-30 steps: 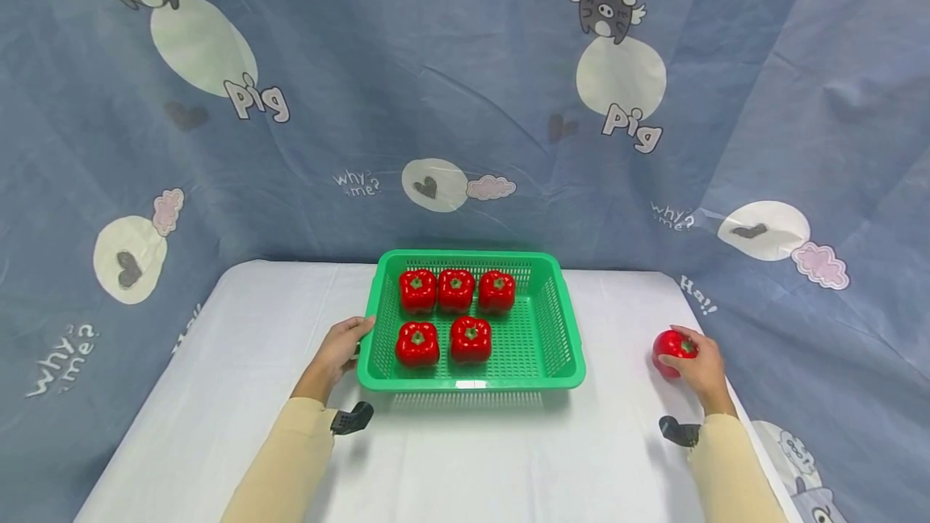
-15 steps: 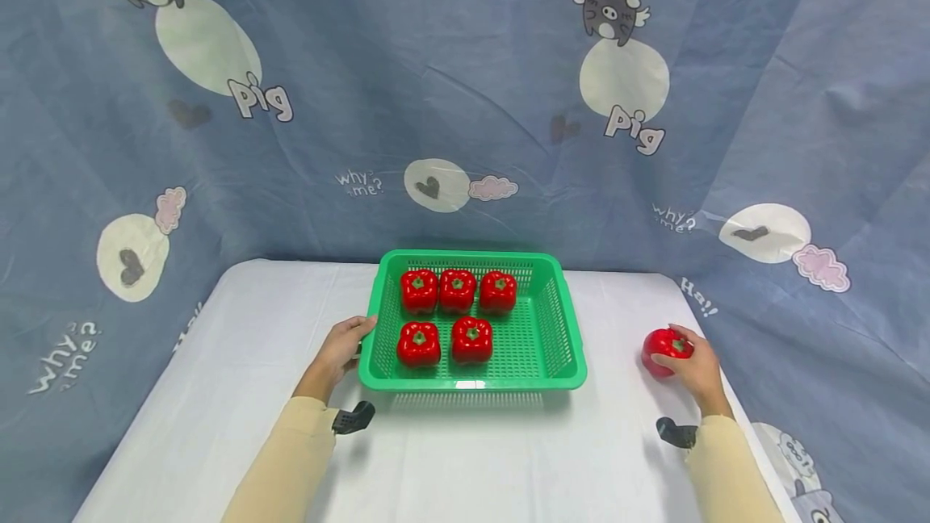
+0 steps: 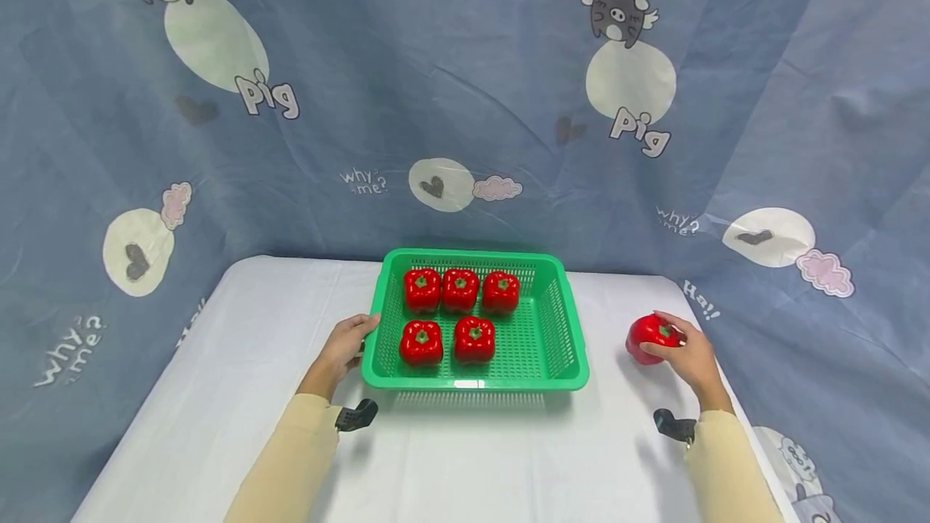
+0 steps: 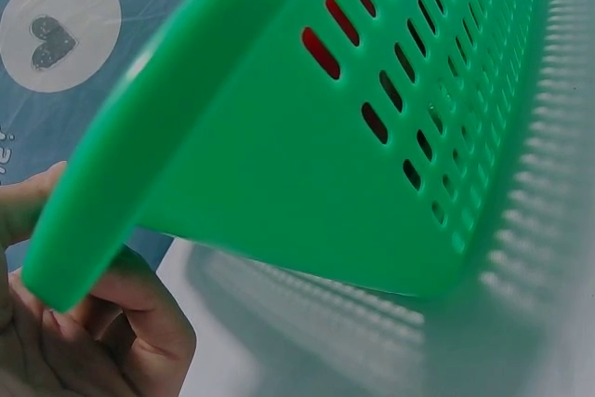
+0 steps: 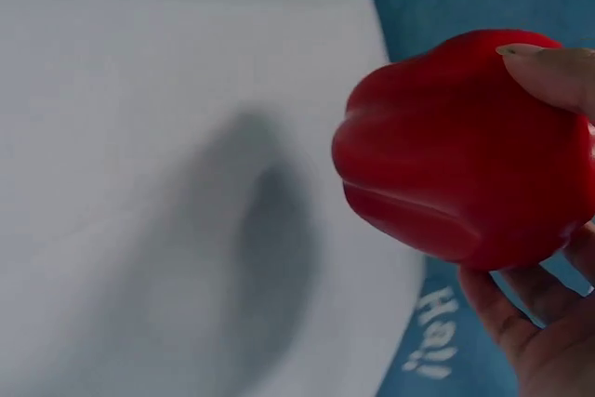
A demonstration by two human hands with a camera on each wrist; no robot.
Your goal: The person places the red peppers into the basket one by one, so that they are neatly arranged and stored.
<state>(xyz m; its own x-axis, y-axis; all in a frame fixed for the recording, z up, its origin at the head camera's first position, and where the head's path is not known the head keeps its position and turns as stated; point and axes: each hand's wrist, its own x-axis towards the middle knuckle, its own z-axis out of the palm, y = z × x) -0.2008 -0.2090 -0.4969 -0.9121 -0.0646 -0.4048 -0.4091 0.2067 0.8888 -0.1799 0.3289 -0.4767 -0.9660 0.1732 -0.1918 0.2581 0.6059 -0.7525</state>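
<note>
A green perforated plastic basket (image 3: 559, 384) stands on the white table, with several red bell peppers (image 3: 474, 340) inside, three along the back and two in front. My left hand (image 3: 345, 349) holds the basket's left rim (image 4: 139, 127), thumb above and fingers curled beneath. Out to the right, my right hand (image 3: 686, 355) grips another red bell pepper (image 3: 641, 337) between thumb and fingers. In the right wrist view this bell pepper (image 5: 456, 155) is up off the table, its shadow on the cloth apart from it.
The white tablecloth (image 3: 465, 458) lies under everything. Blue printed fabric (image 3: 465, 103) hangs behind the table and along both sides. The right part of the basket floor (image 3: 516, 345) shows bare green mesh.
My right hand has moved left and slightly back with the bell pepper, lifting it off the table. The left hand stays at the basket rim. The head view has shifted slightly.
</note>
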